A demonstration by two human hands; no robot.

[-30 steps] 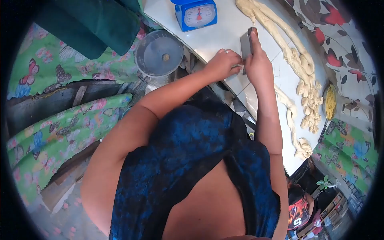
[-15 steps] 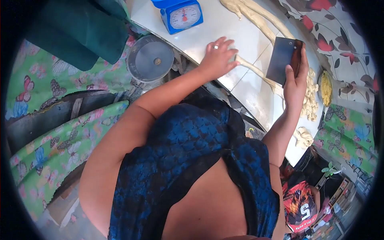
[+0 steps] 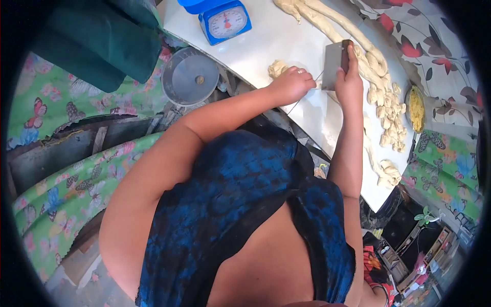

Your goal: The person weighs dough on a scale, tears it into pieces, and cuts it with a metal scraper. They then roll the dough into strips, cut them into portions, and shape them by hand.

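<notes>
My right hand [image 3: 350, 82] grips the dark handle of a dough scraper [image 3: 333, 64], its wide metal blade standing on edge over the white tabletop. Just left of the blade, my left hand [image 3: 294, 86] is closed, fingers curled on the end of a thin dough strip [image 3: 319, 85]; the fingers hide most of what they hold. A small lump of dough [image 3: 277, 68] lies against the back of that hand. Long thick ropes of dough [image 3: 327, 23] stretch along the far side of the table.
A blue dial scale [image 3: 225, 21] stands at the table's far left. Many cut dough pieces [image 3: 389, 117] lie at the right, beside a dish of yellow crumbly filling [image 3: 417, 110]. A grey basin [image 3: 190, 77] sits below the left edge. A person in red [image 3: 376, 271] is at lower right.
The scraper has moved left and turned edge-on. My left hand has gone from spread fingers to curled ones, shifting slightly right. A dough lump now lies by it; the person in red has moved lower.
</notes>
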